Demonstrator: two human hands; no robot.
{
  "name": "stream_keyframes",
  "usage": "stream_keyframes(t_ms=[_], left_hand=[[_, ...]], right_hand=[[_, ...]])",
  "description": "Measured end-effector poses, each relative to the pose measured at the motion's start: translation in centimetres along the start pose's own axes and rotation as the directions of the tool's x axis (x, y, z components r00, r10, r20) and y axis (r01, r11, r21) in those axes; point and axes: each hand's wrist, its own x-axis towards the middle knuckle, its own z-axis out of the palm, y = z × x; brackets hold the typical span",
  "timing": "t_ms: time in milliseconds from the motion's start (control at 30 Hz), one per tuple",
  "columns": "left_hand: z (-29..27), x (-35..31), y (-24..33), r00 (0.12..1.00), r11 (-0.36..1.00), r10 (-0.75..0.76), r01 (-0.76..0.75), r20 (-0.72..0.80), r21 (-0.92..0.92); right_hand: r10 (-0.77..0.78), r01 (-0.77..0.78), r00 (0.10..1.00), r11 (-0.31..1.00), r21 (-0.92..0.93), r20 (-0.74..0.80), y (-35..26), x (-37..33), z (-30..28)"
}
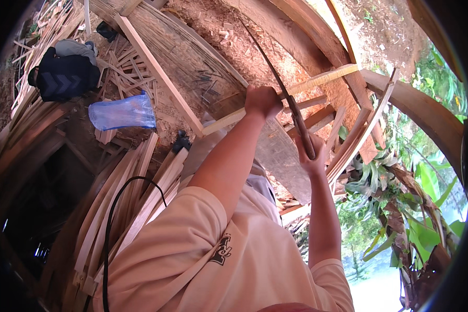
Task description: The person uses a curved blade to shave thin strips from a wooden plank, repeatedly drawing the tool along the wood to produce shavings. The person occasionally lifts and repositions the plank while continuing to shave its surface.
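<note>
My left hand (264,102) is closed around a pale wooden strip (322,79) that runs from lower left to upper right over a wooden bench (278,151). My right hand (313,154) grips the brown handle of a long, thin, dark-bladed tool (269,63), which looks like a machete. Its blade slants up and left, crossing the strip just right of my left hand; whether the two touch I cannot tell. At its left end the strip meets another pale strip (158,75) at a corner. Several nails (208,83) lie scattered on the bench.
At the left a person in dark clothing (67,78) crouches by loose wood offcuts (127,73). A blue translucent plastic bag (122,113) lies nearer. Stacked boards (114,203) and a black cable (109,223) are beside me at the left; plants (426,182) grow at the right.
</note>
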Motion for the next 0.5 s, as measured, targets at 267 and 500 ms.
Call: stream_keyframes(t_ms=[267,500], left_hand=[[0.3,0.2,0.1,1.000,0.997,0.009,-0.007,-0.016,0.074],[-1.0,-0.3,0.6,0.996,0.991,-0.080,0.084,0.043,-0.101]], right_hand=[[0.235,-0.235,0.972,0.969,-0.077,-0.008,-8.4,-0.1,-3.4],[0.433,-0.420,0.901,0.885,-0.199,0.021,-16.4,-12.4,-12.2]])
